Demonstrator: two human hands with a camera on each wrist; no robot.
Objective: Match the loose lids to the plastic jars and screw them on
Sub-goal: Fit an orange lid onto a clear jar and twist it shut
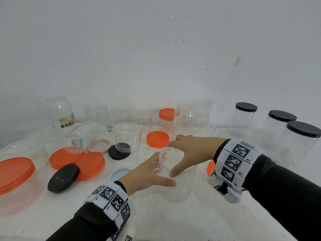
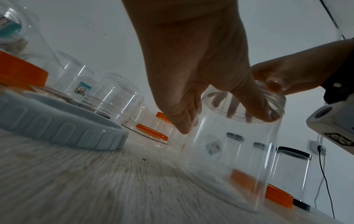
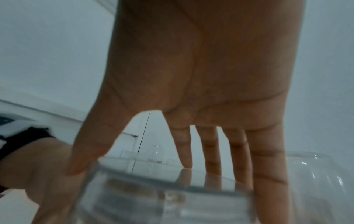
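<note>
well, taking the clear jar [image 1: 175, 181] in the middle of the white table [image 1: 173, 223] as the landmark: far to its left sits a wide tub with an orange lid [image 1: 15, 171], then two loose orange lids [image 1: 90, 164] and a black lid [image 1: 63, 178], and a pale blue lid [image 1: 119, 173] just left of the jar. behind the jar lies another orange lid [image 1: 157, 139]; to its right stand three black-capped jars [image 1: 243, 119].

the jar itself is transparent, upright and open at the mouth, with no lid on it. its walls are so clear that the outline is hard to follow, and in the right wrist view it is blurred. an orange thing just right of the jar is mostly hidden behind the right wrist.

the left hand [image 1: 149, 173] holds the jar's left side, thumb across the front and fingers on the far side. the right hand [image 1: 192, 152] spans the rim from above, thumb on the near edge and fingers on the far edge. both hands hold the jar, which stands between them.
</note>
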